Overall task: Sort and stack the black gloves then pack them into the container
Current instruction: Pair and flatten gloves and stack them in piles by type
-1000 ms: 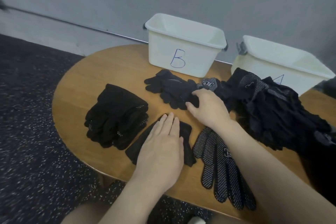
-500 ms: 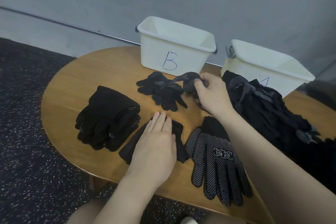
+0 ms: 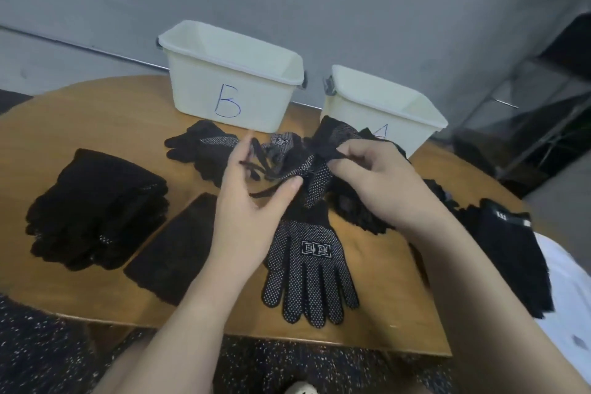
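Here both hands work one crumpled black knit glove with white grip dots (image 3: 307, 169), lifted off the round wooden bench (image 3: 96, 112). The left hand (image 3: 246, 201) pinches a dangling finger of it between thumb and fingertips; the right hand (image 3: 374, 182) pinches another strand of the same glove, so each grip is closed on the fabric.

The likely trouble is a tangle: the glove hangs bunched, and pulling the two grips apart too hard could drag along the loose dark gloves (image 3: 198, 147) just beyond the left grip, or knock askew the flat dotted black glove (image 3: 310, 265) lying directly beneath both grips. The folded pile of black gloves (image 3: 96, 208), well out past the left grip, looks safe.

Beyond the grips stand two cream plastic tubs, one marked B (image 3: 230, 80) and one marked A (image 3: 383, 112). As far as their insides show, neither holds any gloves, so packing has not begun.
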Available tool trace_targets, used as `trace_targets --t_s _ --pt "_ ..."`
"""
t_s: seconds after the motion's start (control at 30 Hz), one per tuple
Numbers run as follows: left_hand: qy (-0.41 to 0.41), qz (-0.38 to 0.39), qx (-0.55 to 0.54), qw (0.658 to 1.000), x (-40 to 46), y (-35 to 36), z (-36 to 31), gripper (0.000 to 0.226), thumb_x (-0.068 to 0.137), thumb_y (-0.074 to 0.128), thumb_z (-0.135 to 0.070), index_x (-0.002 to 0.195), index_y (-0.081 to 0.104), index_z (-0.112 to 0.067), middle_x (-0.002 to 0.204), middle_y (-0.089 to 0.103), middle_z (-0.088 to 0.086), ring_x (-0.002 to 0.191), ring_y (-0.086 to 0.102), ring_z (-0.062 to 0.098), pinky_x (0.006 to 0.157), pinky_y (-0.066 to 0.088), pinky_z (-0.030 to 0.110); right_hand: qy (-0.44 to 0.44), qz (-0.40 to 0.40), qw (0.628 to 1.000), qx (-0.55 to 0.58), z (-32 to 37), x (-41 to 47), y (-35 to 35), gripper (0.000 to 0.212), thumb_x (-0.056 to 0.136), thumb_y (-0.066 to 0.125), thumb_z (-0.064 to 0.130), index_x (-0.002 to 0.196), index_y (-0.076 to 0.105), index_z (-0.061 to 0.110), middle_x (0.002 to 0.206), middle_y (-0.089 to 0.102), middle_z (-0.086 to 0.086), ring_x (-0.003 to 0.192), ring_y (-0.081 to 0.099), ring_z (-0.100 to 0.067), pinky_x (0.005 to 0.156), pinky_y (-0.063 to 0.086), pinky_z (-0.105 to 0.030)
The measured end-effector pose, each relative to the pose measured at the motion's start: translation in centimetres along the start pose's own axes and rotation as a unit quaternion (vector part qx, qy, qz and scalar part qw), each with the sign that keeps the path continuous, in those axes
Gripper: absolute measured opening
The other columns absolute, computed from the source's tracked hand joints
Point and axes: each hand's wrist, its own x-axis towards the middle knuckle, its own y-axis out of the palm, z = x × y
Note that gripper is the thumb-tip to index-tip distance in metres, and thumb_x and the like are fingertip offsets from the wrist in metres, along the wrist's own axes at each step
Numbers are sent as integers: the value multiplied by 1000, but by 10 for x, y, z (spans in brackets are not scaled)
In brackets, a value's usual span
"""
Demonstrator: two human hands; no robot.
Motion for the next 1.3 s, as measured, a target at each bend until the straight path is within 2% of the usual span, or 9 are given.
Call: trace_targets --t_s 0.17,0.3,0.43,0.53,0.77,0.9,1.07,1.17,1.3 --pt "25 12 -6 1000 -6 21 -5 14 94 72 -19 104 73 -28 100 72 -18 100 67 3 93 56 31 43 -26 998 46 -27 -27 -23 19 101 63 18 90 69 4 77 70 -20 62 63 -28 60 50 -40" --pt "-10 11 -27 1000 -12 29 -4 9 95 70 -17 97 75 -25 95 75 -14 95 69 5 87 56 24 69 -76 984 146 -60 -41 -32 7 97 69 15 99 76 13 94 77 -17 89 72 -43 86 57 -59" --pt "-38 -16 14 999 -8 25 -1 4 96 70 -30 93 71 -27 87 73 -11 85 69 1 75 55 22 55 -20 970 235 -89 -49 -12 23 95 68 7 118 73 7 115 77 -10 108 73 -29 93 59 -40" --pt "-23 -51 102 993 -4 19 0 10 97 67 -35 88 65 -31 74 64 -12 68 60 -5 61 43 10 42 -16 960 276 -101 -39 6 24 98 64 10 119 74 6 118 76 -11 112 72 -31 98 57 -43" --pt "40 -83 151 984 -12 3 6 12 102 63 -24 107 73 -19 99 74 -14 95 69 1 82 55 23 21 -54 944 326 -98 -7 26 18 102 61 10 113 74 3 112 76 -17 111 68 -43 98 55 -55" --pt "46 -125 176 975 -23 -4 9 15 102 64 -24 113 68 -15 102 71 -10 93 67 0 80 51 15 5 -54 943 328 -96 -8 30 17 102 61 11 109 75 7 107 77 -15 98 73 -28 94 57 -50" --pt "135 -192 261 937 -42 -11 14 44 103 60 -25 139 45 -6 135 49 8 124 53 27 106 45 45 -9 -48 933 358 -90 -9 38 20 99 66 21 105 73 3 109 72 -27 103 67 -49 96 52 -64" --pt "198 -151 308 918 -61 -6 4 40 99 61 -22 133 53 -3 135 48 8 129 48 29 107 42 53 -17 -45 934 354 -81 -11 42 19 98 67 25 100 73 8 105 72 -25 102 68 -47 95 51 -66" --pt "181 8 321 929 -68 32 -18 60 89 67 -45 141 54 -16 144 46 -2 140 41 13 118 35 38 -28 -49 926 373 -73 -16 45 25 98 67 25 90 66 1 87 69 -21 79 59 -25 77 53 -51"
